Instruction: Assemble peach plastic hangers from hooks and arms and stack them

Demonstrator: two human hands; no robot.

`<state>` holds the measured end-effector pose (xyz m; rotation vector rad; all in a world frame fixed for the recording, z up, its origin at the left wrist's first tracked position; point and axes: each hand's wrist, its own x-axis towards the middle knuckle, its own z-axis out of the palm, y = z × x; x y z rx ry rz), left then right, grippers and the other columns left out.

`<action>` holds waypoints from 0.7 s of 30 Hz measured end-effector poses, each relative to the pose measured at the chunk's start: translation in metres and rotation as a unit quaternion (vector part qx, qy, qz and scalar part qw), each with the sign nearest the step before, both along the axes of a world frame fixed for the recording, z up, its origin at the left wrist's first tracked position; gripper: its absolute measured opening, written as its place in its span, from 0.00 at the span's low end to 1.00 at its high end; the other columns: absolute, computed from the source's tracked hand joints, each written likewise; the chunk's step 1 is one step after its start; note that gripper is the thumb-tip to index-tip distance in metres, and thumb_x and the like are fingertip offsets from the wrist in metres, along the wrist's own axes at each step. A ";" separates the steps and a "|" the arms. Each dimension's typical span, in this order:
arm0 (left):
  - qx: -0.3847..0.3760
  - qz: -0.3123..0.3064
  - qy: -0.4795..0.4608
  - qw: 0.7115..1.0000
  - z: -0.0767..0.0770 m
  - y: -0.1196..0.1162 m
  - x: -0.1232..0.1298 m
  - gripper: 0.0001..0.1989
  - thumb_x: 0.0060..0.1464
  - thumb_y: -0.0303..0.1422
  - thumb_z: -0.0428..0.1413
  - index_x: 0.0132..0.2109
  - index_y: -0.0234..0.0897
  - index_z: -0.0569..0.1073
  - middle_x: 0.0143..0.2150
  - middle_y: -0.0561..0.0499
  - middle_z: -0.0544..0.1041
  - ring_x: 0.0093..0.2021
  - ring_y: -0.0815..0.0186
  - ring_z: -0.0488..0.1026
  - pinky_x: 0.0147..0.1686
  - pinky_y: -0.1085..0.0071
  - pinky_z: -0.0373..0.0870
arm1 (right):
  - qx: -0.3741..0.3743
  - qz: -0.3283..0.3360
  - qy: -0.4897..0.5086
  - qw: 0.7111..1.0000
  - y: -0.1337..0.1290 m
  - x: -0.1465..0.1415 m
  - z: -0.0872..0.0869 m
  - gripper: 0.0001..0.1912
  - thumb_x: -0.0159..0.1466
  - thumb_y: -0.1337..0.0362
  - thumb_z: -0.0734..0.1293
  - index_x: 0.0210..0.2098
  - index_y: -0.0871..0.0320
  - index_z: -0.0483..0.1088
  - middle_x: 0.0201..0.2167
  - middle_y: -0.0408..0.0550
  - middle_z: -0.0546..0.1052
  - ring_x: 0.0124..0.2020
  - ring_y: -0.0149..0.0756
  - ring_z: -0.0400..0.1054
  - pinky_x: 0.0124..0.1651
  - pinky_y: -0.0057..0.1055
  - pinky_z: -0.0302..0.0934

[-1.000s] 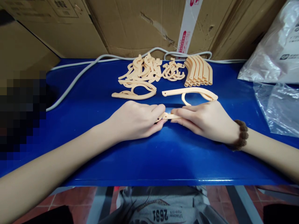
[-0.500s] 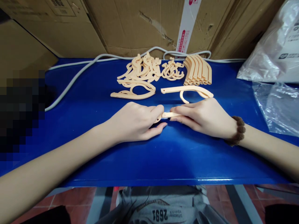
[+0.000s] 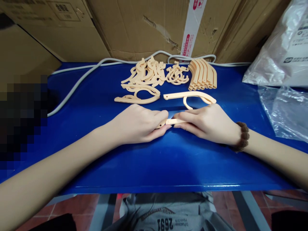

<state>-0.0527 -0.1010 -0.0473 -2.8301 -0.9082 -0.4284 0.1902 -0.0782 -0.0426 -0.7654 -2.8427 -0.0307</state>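
Pinched in my left hand (image 3: 137,123) is a beige plastic hanger piece (image 3: 160,124) with a small hole, mostly hidden by the fingers. My right hand (image 3: 208,123) closes thumb and fingers round a slim beige hanger arm (image 3: 176,121). The arm's tip meets the left piece between the two hands; how they fit there I cannot tell. Just beyond the right hand lies a partly joined hanger (image 3: 186,95) with a curved hook. Past the left hand, folded hangers (image 3: 137,100) rest on the blue table (image 3: 173,166).
At the back are a heap of hanger pieces (image 3: 148,72), a small pile of hooks (image 3: 177,74) and a stack of curved arms (image 3: 203,74). A white cable (image 3: 79,80) runs along cardboard boxes (image 3: 134,29). Plastic bags (image 3: 276,57) lie at the right.
The left thumb has closed up against the hanger piece. The arm's tip has shifted slightly left and down, now against the left piece. The view has tilted slightly.
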 end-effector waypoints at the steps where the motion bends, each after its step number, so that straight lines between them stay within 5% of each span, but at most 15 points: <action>1: -0.003 0.000 -0.001 1.000 0.000 0.000 0.000 0.13 0.66 0.36 0.47 0.31 0.38 0.64 0.20 0.57 0.69 0.17 0.70 0.65 0.18 0.73 0.47 | 0.009 0.004 -0.006 1.000 0.000 0.000 0.000 0.21 0.75 0.55 0.53 0.47 0.56 0.75 0.34 0.45 0.81 0.28 0.31 0.72 0.26 0.29 0.46; 7: -0.007 0.032 -0.011 0.999 0.000 -0.002 0.002 0.08 0.66 0.35 0.48 0.42 0.36 0.69 0.25 0.56 0.75 0.21 0.69 0.71 0.19 0.73 0.51 | 0.124 0.004 -0.029 0.992 -0.003 -0.001 0.003 0.23 0.75 0.55 0.52 0.43 0.58 0.76 0.30 0.45 0.80 0.24 0.32 0.67 0.30 0.32 0.51; 12: 0.007 0.046 -0.004 0.999 0.001 -0.002 0.000 0.09 0.66 0.35 0.47 0.42 0.37 0.70 0.25 0.56 0.76 0.21 0.68 0.72 0.19 0.72 0.50 | 0.156 0.010 -0.016 0.988 0.000 0.001 0.007 0.25 0.74 0.50 0.53 0.42 0.59 0.75 0.28 0.47 0.78 0.30 0.35 0.68 0.38 0.33 0.56; 16: 0.004 0.070 0.007 0.997 0.006 0.000 -0.002 0.10 0.65 0.36 0.47 0.42 0.37 0.71 0.26 0.54 0.76 0.25 0.65 0.75 0.21 0.71 0.52 | 0.147 -0.001 0.026 0.989 0.005 0.006 0.011 0.21 0.72 0.51 0.57 0.46 0.58 0.74 0.34 0.50 0.78 0.37 0.39 0.69 0.41 0.35 0.59; 21: 0.032 0.100 0.008 0.994 0.012 -0.001 -0.003 0.12 0.65 0.36 0.47 0.42 0.36 0.72 0.28 0.51 0.77 0.26 0.62 0.75 0.22 0.71 0.54 | 0.163 -0.083 0.127 0.975 0.012 0.011 0.017 0.15 0.71 0.58 0.61 0.39 0.61 0.74 0.43 0.60 0.76 0.43 0.44 0.68 0.47 0.40 0.60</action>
